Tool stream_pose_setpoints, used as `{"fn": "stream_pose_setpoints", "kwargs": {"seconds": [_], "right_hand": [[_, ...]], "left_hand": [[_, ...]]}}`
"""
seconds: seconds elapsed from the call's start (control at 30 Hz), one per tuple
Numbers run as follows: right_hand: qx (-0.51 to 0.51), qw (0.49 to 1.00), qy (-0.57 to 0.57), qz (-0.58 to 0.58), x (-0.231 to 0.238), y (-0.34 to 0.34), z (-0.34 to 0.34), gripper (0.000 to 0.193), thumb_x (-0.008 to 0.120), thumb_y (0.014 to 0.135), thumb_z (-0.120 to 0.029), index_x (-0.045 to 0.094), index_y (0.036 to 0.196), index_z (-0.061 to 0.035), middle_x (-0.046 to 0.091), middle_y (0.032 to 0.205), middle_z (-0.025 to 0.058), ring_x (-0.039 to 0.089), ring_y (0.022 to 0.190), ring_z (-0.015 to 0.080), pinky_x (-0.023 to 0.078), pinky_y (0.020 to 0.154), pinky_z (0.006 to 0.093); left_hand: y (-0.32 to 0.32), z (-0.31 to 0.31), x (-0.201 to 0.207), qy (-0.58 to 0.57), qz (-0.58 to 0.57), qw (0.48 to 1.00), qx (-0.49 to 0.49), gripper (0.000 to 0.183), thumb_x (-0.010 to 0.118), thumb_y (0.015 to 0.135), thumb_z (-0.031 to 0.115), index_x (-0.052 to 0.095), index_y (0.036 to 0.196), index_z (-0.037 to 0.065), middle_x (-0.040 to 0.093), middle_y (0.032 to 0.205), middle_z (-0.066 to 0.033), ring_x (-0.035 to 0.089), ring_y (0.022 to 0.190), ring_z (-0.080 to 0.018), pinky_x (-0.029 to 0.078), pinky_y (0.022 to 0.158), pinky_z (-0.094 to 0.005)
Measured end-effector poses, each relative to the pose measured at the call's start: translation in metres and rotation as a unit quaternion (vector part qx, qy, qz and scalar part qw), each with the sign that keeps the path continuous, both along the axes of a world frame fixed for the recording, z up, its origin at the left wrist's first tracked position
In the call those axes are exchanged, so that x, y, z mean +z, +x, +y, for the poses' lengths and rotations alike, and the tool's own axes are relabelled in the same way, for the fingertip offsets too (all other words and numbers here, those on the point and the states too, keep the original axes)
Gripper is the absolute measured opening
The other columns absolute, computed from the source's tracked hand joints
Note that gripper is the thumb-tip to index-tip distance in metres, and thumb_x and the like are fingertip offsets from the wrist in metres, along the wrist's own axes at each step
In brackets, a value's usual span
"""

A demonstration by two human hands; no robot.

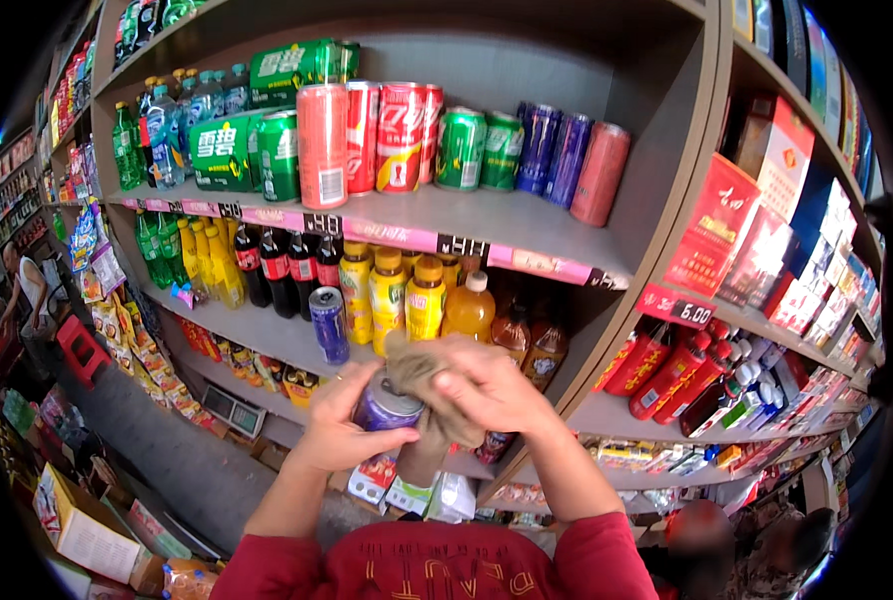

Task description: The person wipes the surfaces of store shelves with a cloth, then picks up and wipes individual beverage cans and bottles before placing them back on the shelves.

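A purple-blue drink can [387, 408] is gripped by my left hand [342, 425], its silver top tilted up. My right hand [492, 385] is closed on a brown cloth [437, 385] and presses it against the can's upper right side. Just beyond my left hand, a similar blue can [329, 325] stands at the front edge of the middle shelf. Behind my right hand are yellow bottles [426, 300] and an orange drink bottle [470, 305], partly hidden by the cloth.
The upper shelf [387, 212] carries red cans [400, 135], green cans [461, 135], blue cans [538, 148] and a pink can [601, 172]. Shelves to the right hold red bottles [657, 375] and boxes. At left are a red stool [84, 350], an open cardboard box [92, 525] and another person [35, 290].
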State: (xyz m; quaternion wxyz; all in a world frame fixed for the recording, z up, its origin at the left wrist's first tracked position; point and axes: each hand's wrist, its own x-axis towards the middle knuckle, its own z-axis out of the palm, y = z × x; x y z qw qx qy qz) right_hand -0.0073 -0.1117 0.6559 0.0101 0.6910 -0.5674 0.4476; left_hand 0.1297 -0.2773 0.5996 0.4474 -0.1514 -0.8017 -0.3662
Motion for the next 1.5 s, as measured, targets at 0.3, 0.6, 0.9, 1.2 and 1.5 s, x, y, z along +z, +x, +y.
{"fn": "stream_pose_setpoints", "kwargs": {"seconds": [0.3,0.6,0.9,1.2,1.5], "right_hand": [[-0.073,0.974,-0.048,-0.21,-0.066,-0.016,-0.027,0.029,0.058,0.088,-0.018,0.055,0.11,0.0004,0.063,0.089,0.0096,0.06,0.079,0.0185,0.048,0.072,0.0298],[-0.047,0.994,0.095,0.029,-0.022,0.003,-0.027,0.052,0.062,0.078,-0.012,0.043,0.125,0.0017,0.054,0.115,0.0235,0.055,0.103,0.0372,0.045,0.087,0.0416],[-0.108,0.989,0.097,0.01,-0.019,-0.002,-0.058,0.027,0.063,0.073,-0.013,0.043,0.084,0.0025,0.054,0.068,0.0249,0.055,0.07,0.0433,0.043,0.061,0.0466],[-0.106,0.972,0.08,-0.192,-0.041,-0.007,-0.062,0.032,0.066,0.065,-0.01,0.051,0.092,0.0008,0.055,0.076,0.016,0.055,0.072,0.0189,0.046,0.067,0.0323],[-0.117,0.991,-0.051,-0.044,-0.028,0.008,-0.013,0.048,0.069,0.061,-0.004,0.055,0.107,-0.0027,0.058,0.113,0.0169,0.057,0.101,0.0328,0.047,0.086,0.0392]], "left_hand": [[-0.008,0.0,0.001,-0.063,-0.042,0.997,0.012,0.07,0.084,0.057,0.023,0.051,0.112,-0.006,0.059,0.095,-0.0176,0.061,0.08,-0.0307,0.049,0.068,-0.0351],[-0.012,-0.02,-0.004,-0.074,-0.084,0.993,0.03,0.062,0.083,0.054,0.022,0.057,0.105,-0.003,0.062,0.092,-0.0162,0.062,0.081,-0.0311,0.048,0.07,-0.035],[-0.019,-0.036,-0.03,-0.093,-0.111,0.989,0.042,0.071,0.081,0.059,0.028,0.048,0.113,-0.004,0.055,0.096,-0.0195,0.056,0.08,-0.0375,0.044,0.067,-0.0425],[-0.005,-0.024,-0.028,-0.121,-0.042,0.985,0.111,0.077,0.082,0.058,0.024,0.045,0.117,-0.009,0.057,0.104,-0.0239,0.059,0.09,-0.0382,0.049,0.075,-0.0386],[0.021,-0.031,-0.019,-0.082,-0.039,0.991,0.094,0.073,0.081,0.059,0.015,0.044,0.118,-0.01,0.059,0.102,-0.0228,0.061,0.091,-0.0347,0.05,0.077,-0.0374]]}}
